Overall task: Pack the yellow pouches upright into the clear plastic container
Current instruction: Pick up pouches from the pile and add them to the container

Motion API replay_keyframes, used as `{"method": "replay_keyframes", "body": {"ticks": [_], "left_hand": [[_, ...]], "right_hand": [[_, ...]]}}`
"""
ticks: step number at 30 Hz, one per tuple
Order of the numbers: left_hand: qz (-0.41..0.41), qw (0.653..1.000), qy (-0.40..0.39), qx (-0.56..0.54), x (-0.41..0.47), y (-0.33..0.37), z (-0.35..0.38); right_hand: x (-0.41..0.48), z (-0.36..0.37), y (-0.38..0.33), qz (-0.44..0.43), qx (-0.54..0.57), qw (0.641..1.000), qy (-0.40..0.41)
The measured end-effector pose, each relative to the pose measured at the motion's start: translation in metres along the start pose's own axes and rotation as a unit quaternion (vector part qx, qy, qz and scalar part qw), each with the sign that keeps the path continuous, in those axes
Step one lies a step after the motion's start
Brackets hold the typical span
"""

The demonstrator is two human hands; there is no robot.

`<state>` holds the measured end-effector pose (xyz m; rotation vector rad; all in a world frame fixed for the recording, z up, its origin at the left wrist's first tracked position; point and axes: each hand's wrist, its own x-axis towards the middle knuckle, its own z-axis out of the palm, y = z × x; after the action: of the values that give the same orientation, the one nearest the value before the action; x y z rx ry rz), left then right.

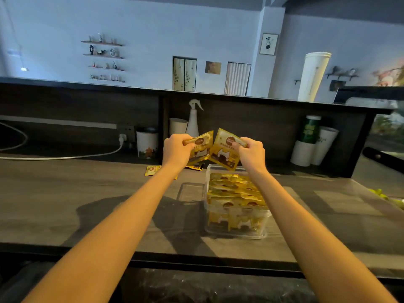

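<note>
each hand, left hand [177, 147] and right hand [251, 151], pinches one yellow pouch [202, 147] above the clear container [237, 234].

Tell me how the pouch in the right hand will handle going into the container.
Probably light: the right hand holds the yellow pouch up by a pinch near one corner alone. It looks thin and flat, so it may buckle if pushed. It likely won't stand alone: the packed pouches stand pressed together inside the clear container.
</note>
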<state>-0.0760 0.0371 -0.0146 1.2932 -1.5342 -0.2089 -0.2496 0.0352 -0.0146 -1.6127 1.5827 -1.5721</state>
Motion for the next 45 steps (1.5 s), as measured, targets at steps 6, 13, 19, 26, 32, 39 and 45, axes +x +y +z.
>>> {"method": "replay_keyframes", "body": {"ticks": [6,13,19,26,32,39,45], "left_hand": [[0.0,1.0,-0.021,-0.02,0.001,0.01,0.037],[-0.015,1.0,-0.019,-0.015,0.004,0.004,0.059],[-0.028,0.999,-0.047,-0.004,0.005,0.0,0.069],[-0.012,0.995,-0.093,-0.035,0.008,0.0,0.07],[-0.023,0.976,-0.215,0.004,0.006,-0.01,0.078],[-0.03,0.951,-0.292,0.099,0.005,-0.018,0.083],[-0.022,0.92,-0.319,0.227,0.009,-0.029,0.089]], "right_hand": [[0.012,-0.034,0.035,0.037,0.019,0.999,0.002],[0.021,-0.04,0.055,0.054,0.043,0.997,-0.02],[0.027,-0.036,0.066,0.065,0.041,0.997,-0.024],[0.03,-0.037,0.075,0.078,0.057,0.995,0.0],[0.029,-0.035,0.075,0.082,0.05,0.995,-0.005],[0.022,-0.034,0.074,0.069,0.013,0.994,-0.08],[0.022,-0.032,0.073,0.086,-0.014,0.99,-0.114]]}}
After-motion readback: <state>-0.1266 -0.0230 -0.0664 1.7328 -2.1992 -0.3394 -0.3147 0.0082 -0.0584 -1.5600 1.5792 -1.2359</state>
